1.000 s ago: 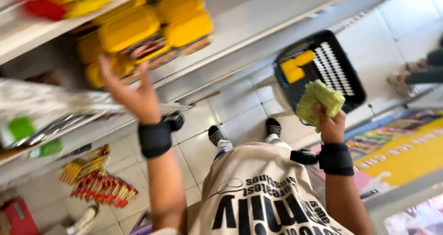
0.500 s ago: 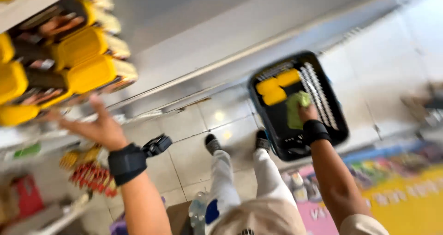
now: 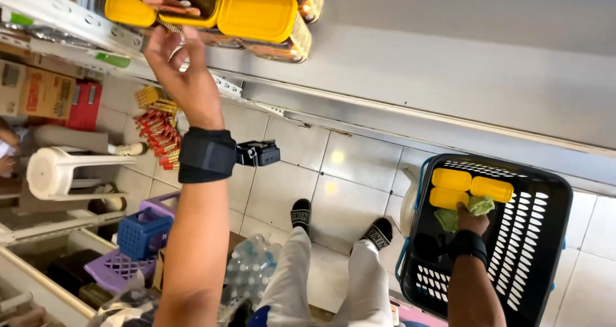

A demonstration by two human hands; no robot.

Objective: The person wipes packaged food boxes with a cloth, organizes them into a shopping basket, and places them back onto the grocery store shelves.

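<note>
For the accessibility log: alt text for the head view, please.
Left hand reaches up to yellow-lidded tubs on a shelf; right hand lowers a green cloth into a black basket holding yellow tubs, above a tiled floor.

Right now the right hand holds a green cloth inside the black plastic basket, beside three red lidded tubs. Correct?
Not quite: in the head view the lidded tubs are yellow. The right hand holds the green cloth inside the black plastic basket.

Pretty clearly a small shop: metal shelf stocked with yellow-lidded tubs, a black shopping basket, snack packs hanging over tiled floor.
</note>
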